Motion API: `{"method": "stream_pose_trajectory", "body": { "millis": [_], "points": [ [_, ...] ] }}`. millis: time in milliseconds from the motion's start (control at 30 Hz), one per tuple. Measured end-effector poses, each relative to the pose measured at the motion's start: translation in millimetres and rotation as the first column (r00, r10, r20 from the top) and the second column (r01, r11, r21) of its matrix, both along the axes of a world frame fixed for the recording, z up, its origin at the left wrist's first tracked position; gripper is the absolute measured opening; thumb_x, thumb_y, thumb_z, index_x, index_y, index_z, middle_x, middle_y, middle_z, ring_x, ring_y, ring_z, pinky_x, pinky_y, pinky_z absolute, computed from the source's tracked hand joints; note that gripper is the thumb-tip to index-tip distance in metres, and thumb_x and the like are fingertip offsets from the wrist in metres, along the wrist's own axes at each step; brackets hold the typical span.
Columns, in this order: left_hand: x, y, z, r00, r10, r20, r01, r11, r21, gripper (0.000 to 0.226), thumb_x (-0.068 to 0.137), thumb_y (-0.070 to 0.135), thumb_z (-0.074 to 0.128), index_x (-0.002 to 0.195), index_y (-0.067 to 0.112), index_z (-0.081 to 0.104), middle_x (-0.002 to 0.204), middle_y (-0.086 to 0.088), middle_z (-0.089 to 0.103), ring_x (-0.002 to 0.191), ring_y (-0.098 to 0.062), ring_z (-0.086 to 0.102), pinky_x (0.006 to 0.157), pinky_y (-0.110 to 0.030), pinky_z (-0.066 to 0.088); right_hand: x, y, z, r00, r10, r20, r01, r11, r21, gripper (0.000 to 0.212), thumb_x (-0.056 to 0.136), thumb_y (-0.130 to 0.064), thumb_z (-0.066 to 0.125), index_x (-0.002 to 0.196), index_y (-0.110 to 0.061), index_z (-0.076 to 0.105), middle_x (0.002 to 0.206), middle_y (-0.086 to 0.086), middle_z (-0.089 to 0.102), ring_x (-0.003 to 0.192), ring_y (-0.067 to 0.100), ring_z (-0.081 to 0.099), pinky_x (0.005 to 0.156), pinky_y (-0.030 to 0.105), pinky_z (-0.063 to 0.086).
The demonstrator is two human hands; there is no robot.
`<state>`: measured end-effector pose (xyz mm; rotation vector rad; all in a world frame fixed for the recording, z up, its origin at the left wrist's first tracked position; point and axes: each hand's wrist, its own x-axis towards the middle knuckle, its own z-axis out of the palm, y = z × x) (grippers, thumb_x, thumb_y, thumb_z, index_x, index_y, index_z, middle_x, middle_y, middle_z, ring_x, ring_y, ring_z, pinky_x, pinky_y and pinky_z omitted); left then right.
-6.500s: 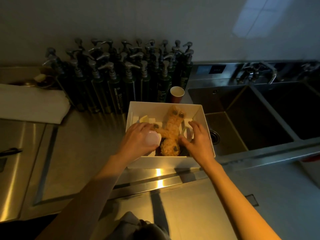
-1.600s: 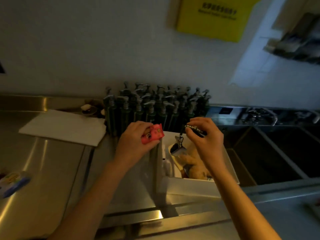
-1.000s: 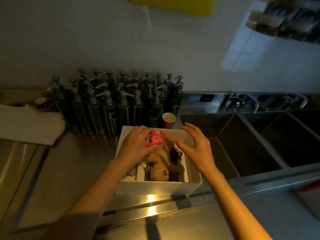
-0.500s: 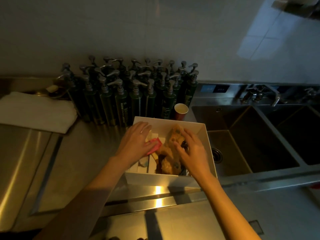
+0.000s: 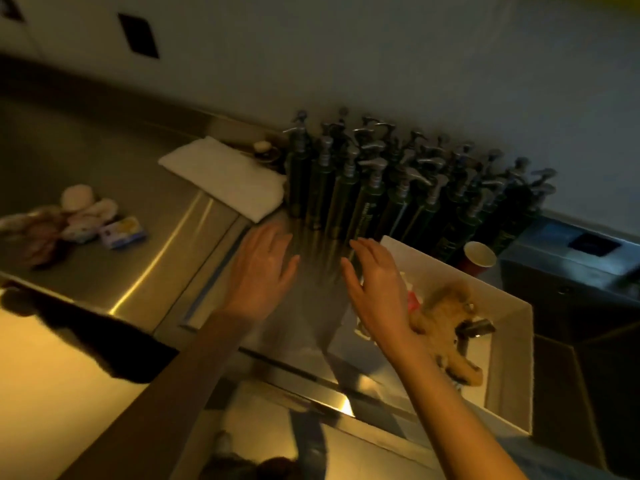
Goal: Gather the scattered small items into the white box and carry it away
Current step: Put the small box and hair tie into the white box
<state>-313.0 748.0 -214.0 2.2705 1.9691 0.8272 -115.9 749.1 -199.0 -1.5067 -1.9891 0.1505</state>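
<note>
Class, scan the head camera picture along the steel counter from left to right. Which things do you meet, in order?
Pale soft toys → small blue-and-yellow packet → folded white cloth → dark green pump bottles → red paper cup → white box's right wall.

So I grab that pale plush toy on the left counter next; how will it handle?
The plush toy looks soft and slumped, so it probably flops when lifted. Likely light for its size. Its fuzzy surface should not slip, and lying flat on the counter, it is unlikely to roll.

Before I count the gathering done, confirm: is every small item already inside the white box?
No: a small blue-and-yellow packet and pale soft toys lie on the steel counter, far from the white box.
</note>
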Motion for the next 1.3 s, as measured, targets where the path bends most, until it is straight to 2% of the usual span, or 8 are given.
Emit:
{"method": "stream_pose_trajectory", "body": {
  "millis": [200,367,500,700,867,1033,1167,1300],
  "points": [
    [-74.2,-38.0,0.4,0.987,0.158,-0.024,-0.157,0.986,0.056,0.043,0.087,0.030,0.041,0.111,0.001,0.063,0.109,-0.018,0.062,0.099,-0.035,0.059,0.087,-0.043,0.047,-79.4,-5.9,-0.7,0.986,0.159,0.040,-0.161,0.986,0.050,0.038,0.093,-0.029,0.046,0.116,-0.005,0.063,0.117,0.013,0.062,0.110,0.025,0.057,0.091,0.036,0.048],
    [-140.1,-60.1,-7.6,0.963,0.270,0.001,-0.269,0.959,0.086,0.042,0.090,0.030,0.039,0.111,0.003,0.063,0.114,-0.016,0.062,0.106,-0.030,0.055,0.093,-0.036,0.037,-149.1,-11.6,-5.9,0.974,0.225,0.040,-0.228,0.970,0.088,0.036,0.091,-0.026,0.045,0.110,-0.001,0.065,0.110,0.016,0.065,0.101,0.029,0.061,0.086,0.036,0.051],
    [-198.5,-76.6,-27.0,0.946,0.324,0.004,-0.324,0.946,0.024,0.045,0.089,0.032,0.039,0.110,0.002,0.065,0.112,-0.017,0.064,0.105,-0.032,0.059,0.091,-0.039,0.045,-212.7,-20.8,-16.8,0.964,0.264,0.039,-0.265,0.963,0.044,0.025,0.087,-0.016,0.058,0.106,-0.002,0.065,0.105,0.015,0.066,0.092,0.030,0.064,0.079,0.034,0.052],
    [-282.8,-93.9,-50.7,0.931,0.364,-0.027,-0.364,0.931,-0.013,0.030,0.084,0.015,0.067,0.110,0.001,0.064,0.112,-0.019,0.063,0.106,-0.036,0.059,0.092,-0.046,0.047,-303.4,-30.2,-38.0,0.946,0.324,0.009,-0.322,0.944,-0.075,0.045,0.091,-0.032,0.037,0.114,-0.003,0.062,0.112,0.017,0.064,0.099,0.031,0.061,0.083,0.043,0.053],
    [-338.9,-93.6,-53.9,0.917,0.399,-0.019,-0.399,0.917,-0.011,0.030,0.086,0.016,0.065,0.113,0.002,0.063,0.118,-0.019,0.061,0.112,-0.035,0.055,0.093,-0.045,0.045,-363.9,-29.0,-43.7,0.936,0.352,-0.026,-0.353,0.929,-0.115,0.049,0.091,-0.034,0.034,0.115,-0.002,0.061,0.114,0.017,0.063,0.103,0.030,0.060,0.090,0.040,0.047],
    [-373.2,-83.2,-53.6,0.904,0.427,0.014,-0.427,0.904,-0.020,0.034,0.088,0.018,0.061,0.118,0.004,0.060,0.124,-0.017,0.058,0.117,-0.034,0.051,0.097,-0.046,0.044,-402.3,-14.3,-46.2,0.923,0.382,-0.052,-0.385,0.913,-0.131,0.037,0.090,-0.022,0.045,0.117,-0.001,0.060,0.117,0.018,0.060,0.107,0.030,0.056,0.092,0.028,0.035],
    [-392.4,-68.8,-63.2,0.888,0.459,0.030,-0.457,0.888,-0.056,0.040,0.086,0.018,0.064,0.123,0.003,0.056,0.125,-0.019,0.057,0.117,-0.035,0.052,0.097,-0.046,0.043,-423.1,8.2,-57.5,0.913,0.401,-0.073,-0.408,0.903,-0.139,0.039,0.087,-0.019,0.050,0.119,0.001,0.058,0.119,0.022,0.060,0.109,0.036,0.056,0.095,0.044,0.045],
    [-406.3,-54.8,-81.4,0.860,0.507,0.055,-0.495,0.857,-0.142,0.050,0.086,0.021,0.065,0.131,0.006,0.051,0.133,-0.017,0.052,0.125,-0.033,0.046,0.102,-0.044,0.038,-434.5,35.8,-72.2,0.907,0.409,-0.096,-0.420,0.876,-0.238,0.055,0.091,-0.031,0.057,0.140,-0.010,0.039,0.141,0.012,0.044,0.128,0.024,0.043,0.105,0.041,0.040]
  ]
}}
